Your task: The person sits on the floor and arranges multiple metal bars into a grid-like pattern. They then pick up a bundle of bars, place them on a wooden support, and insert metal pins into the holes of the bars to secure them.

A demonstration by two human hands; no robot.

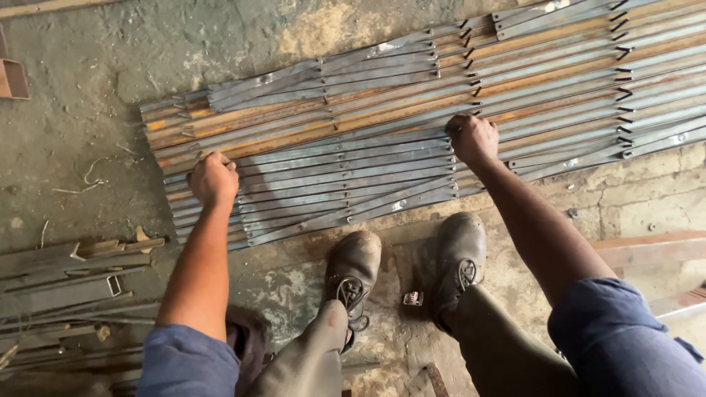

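- Head view is looking straight down: nearest us, our two shoes point(401, 268) are planting on the cracked concrete floor point(88, 132), toes pointing at the bars, knees bent, both arms reaching forward.
- We are standing close, so we judge that the push or pull is coming from the legs as much as from the arms; keeping the feet apart as they are is giving us balance.
- A small metal bit point(413, 298) is lying between the shoes; we are minding it, as it could roll under a sole.
- To our left, loose scrap bars point(66, 283) are lying on the floor, well apart from the work.
- Our left hand point(213, 179) is closing on the near edge of the bar stack point(353, 117), fingers curling over a flat bar at the stack's left part.
- Our right hand point(473, 138) is closing in a fist on bars further along, near the middle of the stack, where one set of ends meets the next.
- The stack itself is lying flat on the floor just ahead of the toes, running up and away to the right, grey bars near us and rustier ones beyond.
- We judge that both hands should be acting together and evenly, so the bars are staying parallel and not fanning out.
- Edges look raw; we are keeping fingertips out of the gaps between bars.
- Farthest off, a rusty channel piece point(13, 79) is sitting at the left edge.
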